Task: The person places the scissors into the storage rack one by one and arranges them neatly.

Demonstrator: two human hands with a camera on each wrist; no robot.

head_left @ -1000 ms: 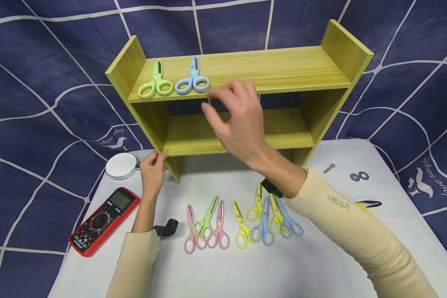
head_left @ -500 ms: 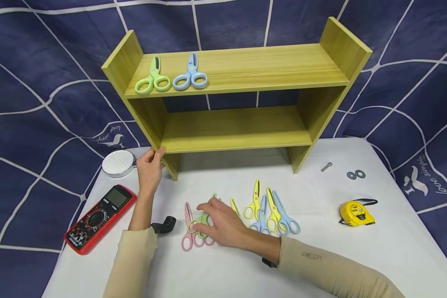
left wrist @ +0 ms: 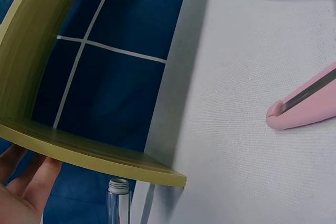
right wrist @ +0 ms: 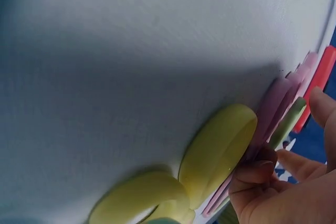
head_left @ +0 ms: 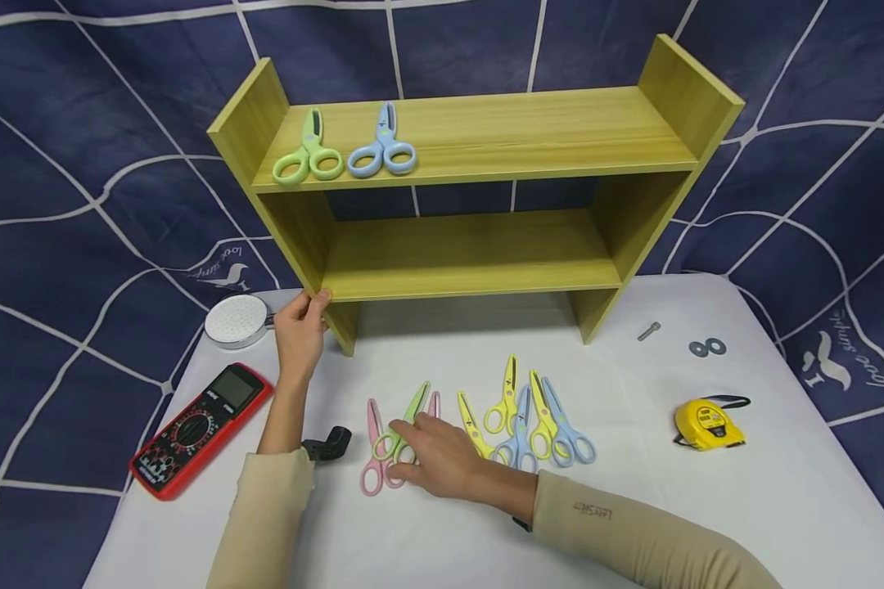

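My left hand (head_left: 298, 335) grips the left side panel of a two-tier wooden shelf (head_left: 479, 258), thumb at the lower board's corner. Over the left cluster of scissors on the white table, my right hand (head_left: 445, 454) has thumb and index finger apart around the handles of green scissors (head_left: 415, 402). These lie across two pairs of pink scissors (head_left: 373, 417), partly covered by the hand. A gap between thumb and index finger shows in the right wrist view. Green scissors (head_left: 313, 131) and blue scissors (head_left: 385, 127) lie side by side on the top board's left end.
Yellow scissors (head_left: 467, 417) and blue scissors (head_left: 556, 409) lie in a cluster right of my right hand. A red multimeter (head_left: 199, 429) and a shower head (head_left: 236, 319) are at left. A tape measure (head_left: 707, 425), bolt (head_left: 649, 330) and washers (head_left: 714, 345) lie at right.
My right hand has come down from the top board's front to the green scissors on the table, settling slightly lower in the last half second. The left hand keeps its grip on the shelf.
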